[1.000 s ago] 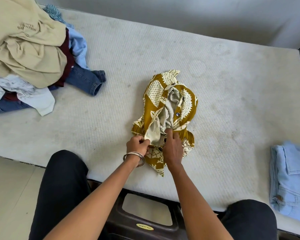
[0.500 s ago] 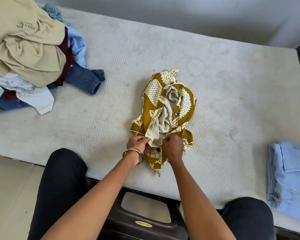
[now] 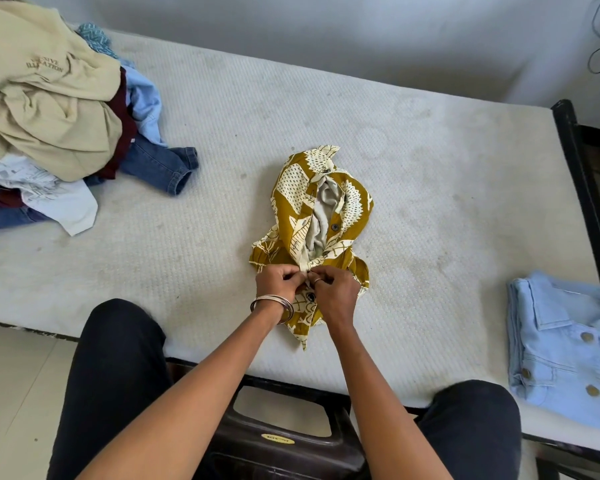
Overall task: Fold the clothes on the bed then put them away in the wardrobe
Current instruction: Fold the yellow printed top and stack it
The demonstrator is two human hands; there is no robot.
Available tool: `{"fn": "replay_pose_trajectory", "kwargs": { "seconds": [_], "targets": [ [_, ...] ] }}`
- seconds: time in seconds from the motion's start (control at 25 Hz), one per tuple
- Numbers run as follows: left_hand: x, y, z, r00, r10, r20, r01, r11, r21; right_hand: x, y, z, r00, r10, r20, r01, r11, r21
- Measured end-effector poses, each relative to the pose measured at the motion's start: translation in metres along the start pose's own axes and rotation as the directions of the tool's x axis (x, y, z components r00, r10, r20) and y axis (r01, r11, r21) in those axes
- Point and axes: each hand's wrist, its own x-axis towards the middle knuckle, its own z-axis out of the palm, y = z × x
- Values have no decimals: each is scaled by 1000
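Hands met at the near edge of the bed (image 3: 430,188): the left hand (image 3: 277,280) and right hand (image 3: 333,292) both pinched the mustard patterned shirt (image 3: 291,206) at its front opening, seemingly at a button. Unfolded clothes (image 3: 49,109) were heaped at the far left corner.

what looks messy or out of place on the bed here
The heap of clothes at the far left corner is unfolded and tangled. The yellow patterned shirt mid-bed is bunched up, with the left hand and right hand pinching its front. The pale blue jacket lies folded at the right.
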Motion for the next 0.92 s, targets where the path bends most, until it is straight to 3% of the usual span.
{"fn": "replay_pose_trajectory", "kwargs": {
  "seconds": [0.08,0.2,0.32,0.44,0.6,0.76,0.84,0.92],
  "targets": [
    [-3,2,-1,999,11,49,-11,1000,-7,-1,1,-5,1000,0,-4,0,1000,20],
    [-3,4,-6,998,-11,54,15,997,-71,1,2,-11,995,1,100,-7,998,62],
    [1,3,-8,995,98,26,-100,993,70,2,0,-17,979,-13,205,-2,997,77],
    [-1,6,-3,974,225,15,-223,953,207,6,-2,-17,980,3,198,-15,998,58],
    [-6,6,3,964,261,-52,-242,941,237,8,-3,-15,983,38,180,-51,997,65],
    [-3,6,2,990,120,-71,-113,988,103,9,-1,-10,993,26,116,-36,995,89],
    [1,12,0,995,-88,-43,83,991,-107,8,0,-6,995,37,87,-47,992,118],
    [5,18,-3,962,-268,43,270,929,-253,7,3,-3,994,35,101,-47,992,119]
  ]
}}
